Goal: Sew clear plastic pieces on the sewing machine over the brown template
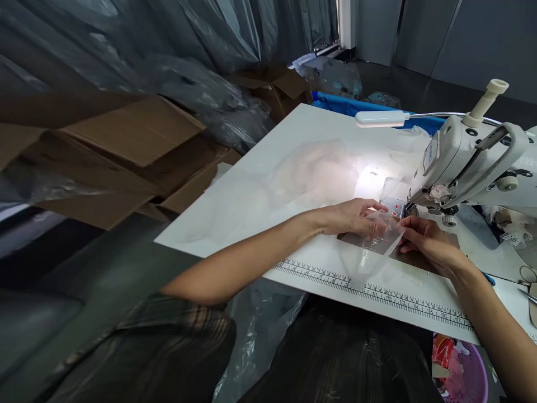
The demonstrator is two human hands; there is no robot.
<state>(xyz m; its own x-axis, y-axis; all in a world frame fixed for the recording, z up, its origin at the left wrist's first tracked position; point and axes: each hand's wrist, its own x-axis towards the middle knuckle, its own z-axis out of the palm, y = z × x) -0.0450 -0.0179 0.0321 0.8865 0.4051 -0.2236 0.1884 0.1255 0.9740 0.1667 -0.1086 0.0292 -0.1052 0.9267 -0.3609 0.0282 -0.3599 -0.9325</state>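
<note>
A piece of sheer whitish fabric (373, 254) is stretched between my two hands beside the sewing machine (474, 162) and droops toward the table's front. My left hand (350, 218) has thumb and fingers closed on its left side, partly seen through the cloth. At the right corner, my right hand (430, 238) pinches the edge between thumb and fingertips. The needle area is just beyond my right fingers. Under both hands lies a brown plate (419, 261) on the white table (235, 212).
A ruler strip (377, 294) runs along the table's front edge. A white lamp (380, 118) lights the sewing area. Scissors (527, 274) lie at the far right. Cardboard boxes (138, 131) stand at left, and a purple basket (476, 369) with scraps is below the table.
</note>
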